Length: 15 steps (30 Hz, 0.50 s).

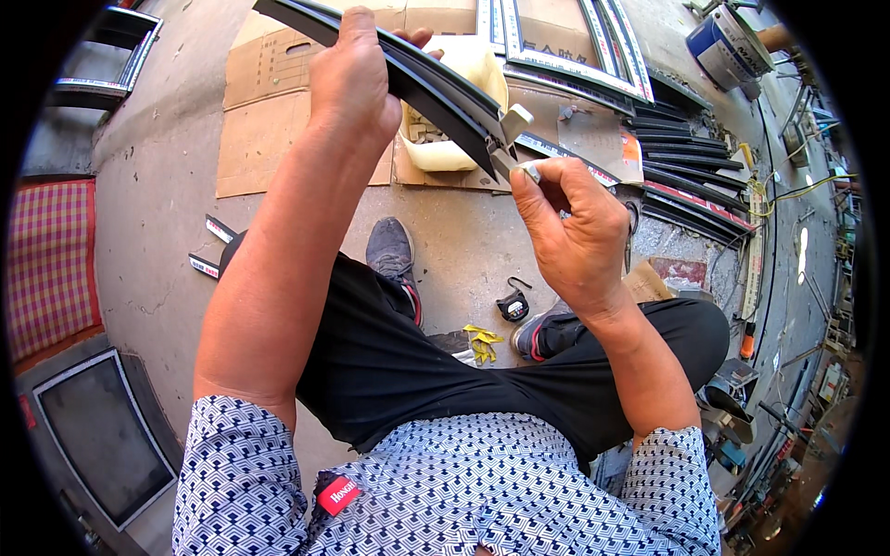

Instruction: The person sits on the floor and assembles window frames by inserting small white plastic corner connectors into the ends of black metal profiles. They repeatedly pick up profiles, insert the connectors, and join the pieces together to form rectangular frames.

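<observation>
My left hand (357, 88) is wrapped round a long black metal profile strip (431, 88), which slants down to the right. At its lower end sits a pale L-shaped corner piece (514, 122), with one arm sticking out. My right hand (579, 227) pinches the corner piece's other, lower end between thumb and fingertips, right by the strip's tip. How far the piece goes into the strip cannot be made out. Below the strip, partly hidden by it, stands a cut-open cream plastic container (452, 159) with small parts inside.
Flattened cardboard (264, 153) lies under the container. Metal frames (640, 74) rest at the far right beside a pile of black strips (691, 165). A tape measure (513, 306) and a yellow crumpled item (482, 345) lie between my feet. A bucket (723, 46) stands upper right.
</observation>
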Each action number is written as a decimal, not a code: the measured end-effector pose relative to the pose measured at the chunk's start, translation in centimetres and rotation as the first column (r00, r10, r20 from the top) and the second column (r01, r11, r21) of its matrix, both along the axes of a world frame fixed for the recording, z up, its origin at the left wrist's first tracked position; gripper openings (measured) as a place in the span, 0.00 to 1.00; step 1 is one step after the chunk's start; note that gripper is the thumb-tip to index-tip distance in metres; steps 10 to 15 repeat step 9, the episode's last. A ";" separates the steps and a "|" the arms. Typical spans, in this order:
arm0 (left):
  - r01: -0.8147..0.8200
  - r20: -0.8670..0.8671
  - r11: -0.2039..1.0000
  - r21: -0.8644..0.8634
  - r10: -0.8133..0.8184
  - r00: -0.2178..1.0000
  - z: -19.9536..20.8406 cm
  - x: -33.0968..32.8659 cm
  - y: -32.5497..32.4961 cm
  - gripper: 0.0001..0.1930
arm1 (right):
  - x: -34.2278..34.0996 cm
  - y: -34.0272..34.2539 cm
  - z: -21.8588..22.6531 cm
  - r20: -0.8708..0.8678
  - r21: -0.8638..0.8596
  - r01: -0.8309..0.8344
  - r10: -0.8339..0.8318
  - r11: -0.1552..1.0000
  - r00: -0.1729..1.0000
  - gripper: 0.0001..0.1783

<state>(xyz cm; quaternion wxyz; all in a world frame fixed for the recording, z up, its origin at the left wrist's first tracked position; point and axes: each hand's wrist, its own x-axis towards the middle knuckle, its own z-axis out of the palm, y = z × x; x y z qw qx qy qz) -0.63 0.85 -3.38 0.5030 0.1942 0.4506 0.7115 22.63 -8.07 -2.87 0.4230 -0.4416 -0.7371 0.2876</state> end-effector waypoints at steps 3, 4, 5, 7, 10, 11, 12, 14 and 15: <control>0.027 -0.013 1.000 0.005 -0.027 1.000 -0.4 0.1 -0.1 0.24 | -0.1 0.0 0.5 0.053 -0.008 -0.026 0.027 1.000 0.998 0.06; 0.035 -0.008 0.999 0.008 -0.035 0.999 -0.7 0.1 -0.1 0.24 | -0.1 0.1 0.5 0.063 -0.004 -0.037 0.037 0.999 0.997 0.06; 0.044 -0.002 0.999 0.010 -0.044 0.999 -0.7 0.2 -0.1 0.24 | -0.1 0.1 0.6 0.074 0.000 -0.046 0.046 0.999 0.996 0.06; 0.037 -0.014 0.999 0.008 -0.036 0.999 -0.7 0.3 -0.3 0.24 | 0.2 0.6 0.8 0.172 0.064 -0.093 0.081 0.994 0.982 0.06; 0.031 -0.020 1.000 -0.002 -0.031 0.999 -0.5 0.3 -0.2 0.24 | 0.8 1.2 0.8 0.267 0.150 -0.146 0.102 0.978 0.958 0.06; 0.031 -0.020 1.000 -0.002 -0.031 0.999 -0.5 0.3 -0.2 0.24 | 0.8 1.2 0.8 0.267 0.150 -0.146 0.102 0.978 0.958 0.06; 0.031 -0.020 1.000 -0.002 -0.031 0.999 -0.5 0.3 -0.2 0.24 | 0.8 1.2 0.8 0.267 0.150 -0.146 0.102 0.978 0.958 0.06; 0.031 -0.020 1.000 -0.002 -0.031 0.999 -0.5 0.3 -0.2 0.24 | 0.8 1.2 0.8 0.267 0.150 -0.146 0.102 0.978 0.958 0.06; 0.031 -0.020 1.000 -0.002 -0.031 0.999 -0.5 0.3 -0.2 0.24 | 0.8 1.2 0.8 0.267 0.150 -0.146 0.102 0.978 0.958 0.06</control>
